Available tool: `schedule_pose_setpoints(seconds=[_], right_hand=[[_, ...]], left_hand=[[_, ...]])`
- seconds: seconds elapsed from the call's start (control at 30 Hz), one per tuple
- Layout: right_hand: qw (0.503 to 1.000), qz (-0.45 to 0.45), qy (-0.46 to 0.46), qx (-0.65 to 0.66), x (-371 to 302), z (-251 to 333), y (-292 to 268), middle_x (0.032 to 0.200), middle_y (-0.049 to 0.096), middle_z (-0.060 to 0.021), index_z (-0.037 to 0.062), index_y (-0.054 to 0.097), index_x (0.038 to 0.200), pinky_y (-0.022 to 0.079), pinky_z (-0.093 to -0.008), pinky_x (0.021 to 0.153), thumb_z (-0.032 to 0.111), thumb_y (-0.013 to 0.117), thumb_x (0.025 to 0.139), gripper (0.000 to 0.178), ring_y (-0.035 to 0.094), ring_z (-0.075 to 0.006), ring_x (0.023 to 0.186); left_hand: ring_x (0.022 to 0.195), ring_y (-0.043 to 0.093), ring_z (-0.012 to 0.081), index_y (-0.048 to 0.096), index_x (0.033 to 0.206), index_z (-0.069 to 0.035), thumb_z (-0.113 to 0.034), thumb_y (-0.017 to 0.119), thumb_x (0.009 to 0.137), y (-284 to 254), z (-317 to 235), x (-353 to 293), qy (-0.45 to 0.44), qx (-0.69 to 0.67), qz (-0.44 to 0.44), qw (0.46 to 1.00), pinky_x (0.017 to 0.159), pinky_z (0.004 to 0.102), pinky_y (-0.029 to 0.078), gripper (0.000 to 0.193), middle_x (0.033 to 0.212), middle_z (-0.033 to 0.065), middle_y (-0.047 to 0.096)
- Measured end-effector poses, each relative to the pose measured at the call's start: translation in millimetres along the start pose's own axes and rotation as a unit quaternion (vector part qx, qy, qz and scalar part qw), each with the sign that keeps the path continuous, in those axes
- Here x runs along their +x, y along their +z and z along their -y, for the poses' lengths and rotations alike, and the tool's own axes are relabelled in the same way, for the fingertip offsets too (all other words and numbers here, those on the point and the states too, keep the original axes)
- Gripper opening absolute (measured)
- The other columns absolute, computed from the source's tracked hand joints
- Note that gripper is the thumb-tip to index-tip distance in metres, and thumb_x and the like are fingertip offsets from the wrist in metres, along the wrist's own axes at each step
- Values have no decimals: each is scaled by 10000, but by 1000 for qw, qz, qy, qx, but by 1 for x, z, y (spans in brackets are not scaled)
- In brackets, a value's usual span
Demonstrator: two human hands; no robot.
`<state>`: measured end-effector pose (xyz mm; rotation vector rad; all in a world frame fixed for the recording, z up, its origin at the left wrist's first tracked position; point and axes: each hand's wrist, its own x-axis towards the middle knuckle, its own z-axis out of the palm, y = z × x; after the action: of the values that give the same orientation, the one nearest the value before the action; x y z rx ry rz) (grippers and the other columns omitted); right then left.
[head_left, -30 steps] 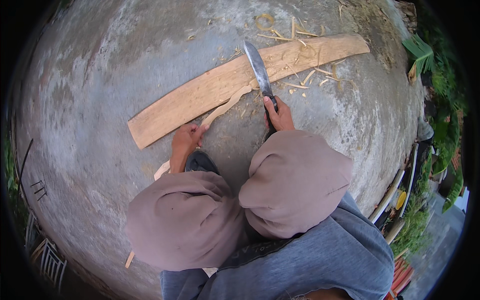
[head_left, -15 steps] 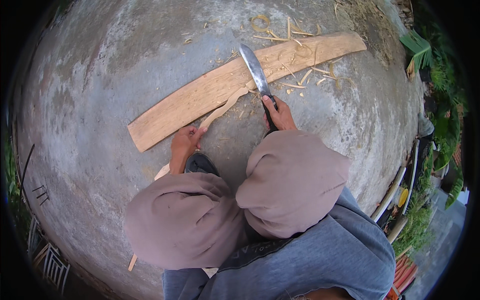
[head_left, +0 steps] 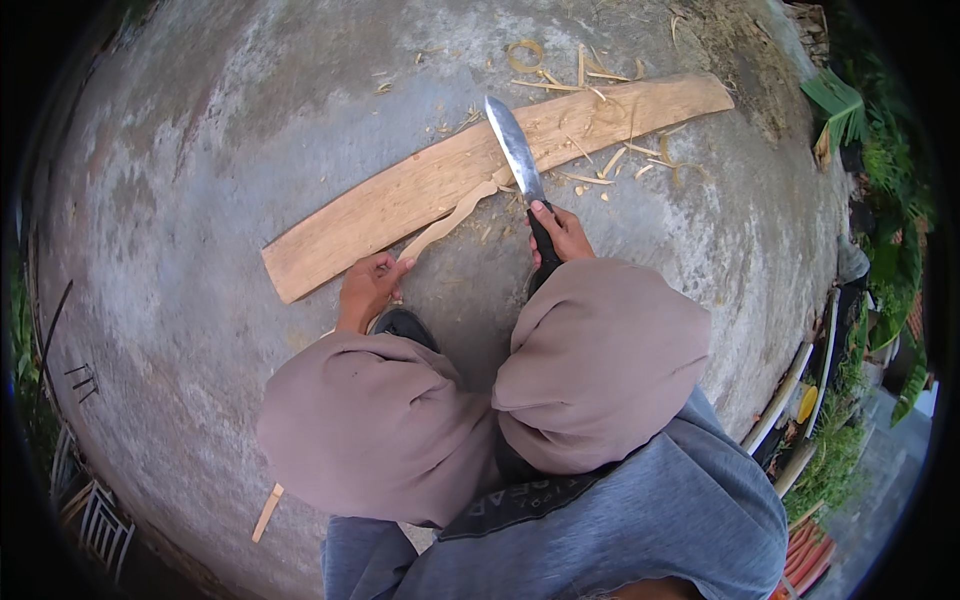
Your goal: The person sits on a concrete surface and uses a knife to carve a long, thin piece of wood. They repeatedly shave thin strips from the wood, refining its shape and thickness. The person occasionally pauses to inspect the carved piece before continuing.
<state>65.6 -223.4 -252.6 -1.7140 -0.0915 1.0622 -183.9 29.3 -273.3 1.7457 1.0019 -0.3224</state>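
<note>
In my right hand [head_left: 566, 236] is the black handle of a large knife [head_left: 516, 145]; its broad steel blade points away from me and crosses over a long wooden plank [head_left: 370, 205]. My left hand [head_left: 372, 287] pinches the near end of a thin, wavy carved strip of wood [head_left: 450, 222]. The strip's far end, narrowed into a knob, rests at the plank's near edge, right beside the blade. Whether the blade touches the strip I cannot tell. The plank lies slantwise on the concrete, with its left end close to my left hand.
Curled wood shavings [head_left: 600, 165] lie scattered on and around the plank. A coiled ring of shaving [head_left: 524, 56] sits beyond it. My shoe [head_left: 405, 326] is by my left hand. A short wooden stick [head_left: 267, 513] lies at lower left. Plants [head_left: 880, 150] border the right side.
The view has shifted slightly, and my knees sit a little differently. Both hands keep their hold; the knife and strip stay almost where they were against the plank.
</note>
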Motion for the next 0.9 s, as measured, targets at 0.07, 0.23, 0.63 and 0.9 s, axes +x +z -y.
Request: schedule_pose_setpoints(seconds=[0.07, 0.23, 0.63, 0.9], right_hand=[[990, -70, -93, -85, -7, 20, -6, 705, 601, -59, 28, 629, 1031, 464, -330, 542, 486, 721, 985, 470, 566, -165, 563], [896, -136, -302, -296, 5, 75, -20, 800, 641, -132, -21, 611, 1062, 473, -399, 669, 417, 758, 955, 474, 594, -254, 713], [996, -39, -77, 24, 15, 44, 32, 841, 673, -50, 27, 618, 1028, 543, -307, 658, 303, 786, 957, 331, 640, -129, 741], [983, -69, 6, 169, 7, 29, 80, 918, 696, -56, 44, 618, 1095, 585, -312, 646, 267, 778, 973, 300, 674, -138, 785]], left_hand=[[604, 625, 152, 759, 857, -74, -569, 748, 917, -16, -18, -8, 14, -11, 12, 1000, 619, 321, 462, 499, 602, 25, 662], [532, 539, 131, 740, 776, -56, -534, 802, 889, -76, -100, -30, 20, 170, -43, 984, 556, 340, 416, 495, 561, 21, 563], [903, 690, 182, 692, 1087, -35, -296, 733, 1005, -36, -137, 8, 267, -77, -387, 879, 895, 369, 547, 277, 1037, 90, 717], [838, 699, 128, 667, 1213, 2, -267, 722, 1021, 61, -111, 26, 183, -300, -50, 935, 747, 274, 556, 336, 982, 78, 741]])
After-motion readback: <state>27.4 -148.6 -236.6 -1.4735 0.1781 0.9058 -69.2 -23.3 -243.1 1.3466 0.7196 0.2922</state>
